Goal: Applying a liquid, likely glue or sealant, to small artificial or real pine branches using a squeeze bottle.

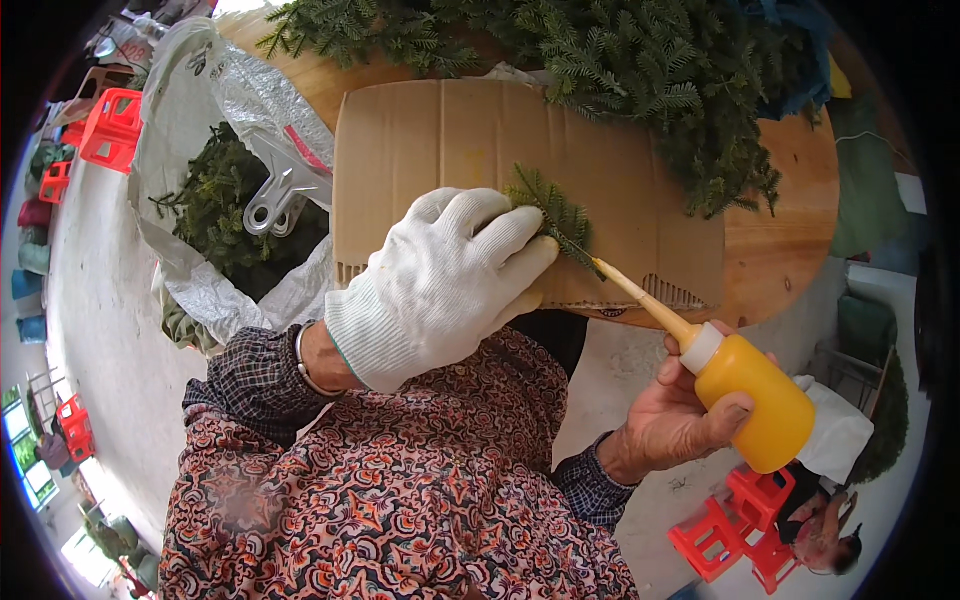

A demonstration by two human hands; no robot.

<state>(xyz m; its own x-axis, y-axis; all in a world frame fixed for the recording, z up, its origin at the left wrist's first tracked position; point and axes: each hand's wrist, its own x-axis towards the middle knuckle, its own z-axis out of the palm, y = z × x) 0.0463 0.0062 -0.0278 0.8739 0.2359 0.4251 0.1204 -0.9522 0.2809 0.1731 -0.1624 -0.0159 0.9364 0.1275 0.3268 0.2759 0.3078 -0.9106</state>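
Gloved left fingers (508, 236) pinching green sprig (570, 222), its end jutting rightward, right fingers (672, 373) gripping yellow bottle (762, 405).

Across a pale floor (95, 270), red stools (108, 133) at upper left; at lower right, further stools (745, 485) beside another person (815, 530); far left, a bright window (18, 425).

No wording can be read with certainty. Small reddish characters stand on a pale surface (131, 50) at the far upper left, blurred near the rim. The white plastic bag (262, 98) carries dark marks, and the cardboard sheet (390, 135) a faint yellowish one, perhaps lettering.
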